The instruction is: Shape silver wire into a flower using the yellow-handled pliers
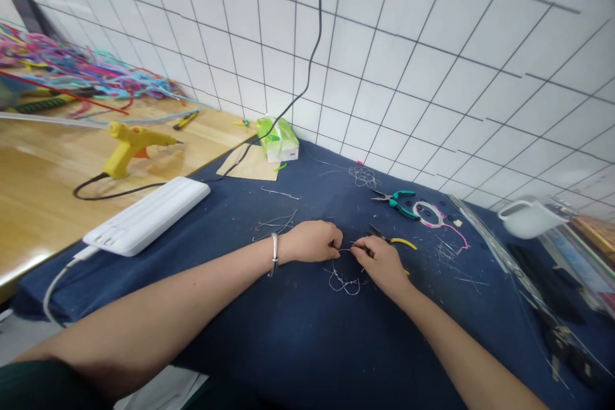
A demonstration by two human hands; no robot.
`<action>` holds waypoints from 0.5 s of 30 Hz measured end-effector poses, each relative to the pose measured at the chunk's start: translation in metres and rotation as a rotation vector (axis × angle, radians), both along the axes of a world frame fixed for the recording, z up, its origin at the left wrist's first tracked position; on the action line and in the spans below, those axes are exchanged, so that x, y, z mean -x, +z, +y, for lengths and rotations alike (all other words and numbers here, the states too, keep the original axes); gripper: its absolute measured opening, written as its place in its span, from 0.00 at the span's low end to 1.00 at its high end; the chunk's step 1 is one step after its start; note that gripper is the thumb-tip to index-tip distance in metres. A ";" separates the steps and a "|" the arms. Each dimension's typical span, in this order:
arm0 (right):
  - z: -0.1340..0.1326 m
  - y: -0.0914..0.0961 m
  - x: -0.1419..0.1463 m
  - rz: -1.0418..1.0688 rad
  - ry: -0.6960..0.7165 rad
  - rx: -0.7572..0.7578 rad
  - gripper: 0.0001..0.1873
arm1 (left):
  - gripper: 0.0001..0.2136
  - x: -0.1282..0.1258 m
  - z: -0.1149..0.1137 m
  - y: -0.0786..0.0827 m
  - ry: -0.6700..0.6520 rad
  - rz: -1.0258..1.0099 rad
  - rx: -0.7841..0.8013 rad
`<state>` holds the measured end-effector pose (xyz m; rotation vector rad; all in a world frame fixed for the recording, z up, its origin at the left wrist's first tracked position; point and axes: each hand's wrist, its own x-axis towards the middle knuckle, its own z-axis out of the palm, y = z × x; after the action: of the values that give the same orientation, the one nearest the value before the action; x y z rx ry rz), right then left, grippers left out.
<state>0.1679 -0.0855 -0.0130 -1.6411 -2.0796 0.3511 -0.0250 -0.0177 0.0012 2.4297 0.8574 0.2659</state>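
Note:
My left hand [314, 241], with a silver bangle on its wrist, is closed in a pinch on a thin silver wire. Just to its right, my right hand [382, 261] pinches the same wire between thumb and fingers. Below the two hands hangs or lies the wire piece [344, 283], bent into several rounded loops like petals. Partly hidden behind my right hand is a pair of yellow-handled pliers [402, 243]. Loose cut wires [276, 225] lie beyond my left wrist.
Teal-handled pliers [396, 200], a pale ring-shaped coil [428, 214] and a looped wire bundle [364, 177] lie farther back on the dark blue cloth [288, 346]. At left are a white power bank [148, 214] and a yellow glue gun [129, 148]. A white mug [531, 218] stands right.

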 end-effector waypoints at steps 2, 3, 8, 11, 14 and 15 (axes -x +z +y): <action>0.001 0.001 0.002 0.034 0.001 -0.008 0.11 | 0.06 -0.001 -0.001 -0.001 0.010 0.015 -0.020; 0.002 0.001 0.002 0.045 0.004 -0.009 0.11 | 0.06 -0.002 -0.001 -0.002 0.008 0.023 -0.036; 0.004 -0.002 0.002 0.102 0.008 -0.014 0.12 | 0.05 -0.005 -0.002 -0.005 0.017 0.034 -0.090; 0.001 -0.001 0.000 0.177 -0.006 -0.005 0.12 | 0.04 -0.007 -0.005 -0.005 0.036 -0.002 -0.086; -0.006 0.003 -0.001 0.265 -0.043 -0.014 0.12 | 0.04 -0.009 -0.009 0.001 0.034 -0.056 -0.050; -0.008 0.005 -0.001 0.292 -0.060 -0.026 0.12 | 0.04 -0.009 -0.010 0.003 0.041 -0.074 -0.030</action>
<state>0.1693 -0.0938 -0.0078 -1.5312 -1.8079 0.5092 -0.0159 -0.0281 0.0041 2.4154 0.8772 0.3838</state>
